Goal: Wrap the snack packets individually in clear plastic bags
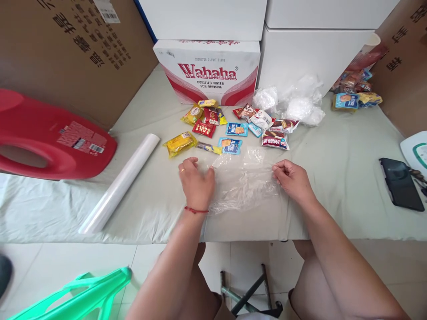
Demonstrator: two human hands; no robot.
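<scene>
A clear plastic bag lies spread on the cloth-covered table between my hands. My right hand pinches its right edge between thumb and fingers. At the bag's left edge is my left hand, thumb and fingers apart, with the thumb next to the plastic. Just beyond the hands lie small wrapped snacks: a yellow packet, a thin stick packet, blue packets, red packets and brown-and-white cake packets.
A roll of plastic film and a red jug stand left. Behind are a Wahaha carton and wrapped clear plastic bundles. A phone lies right, near more bagged snacks. A green plastic stool is below left.
</scene>
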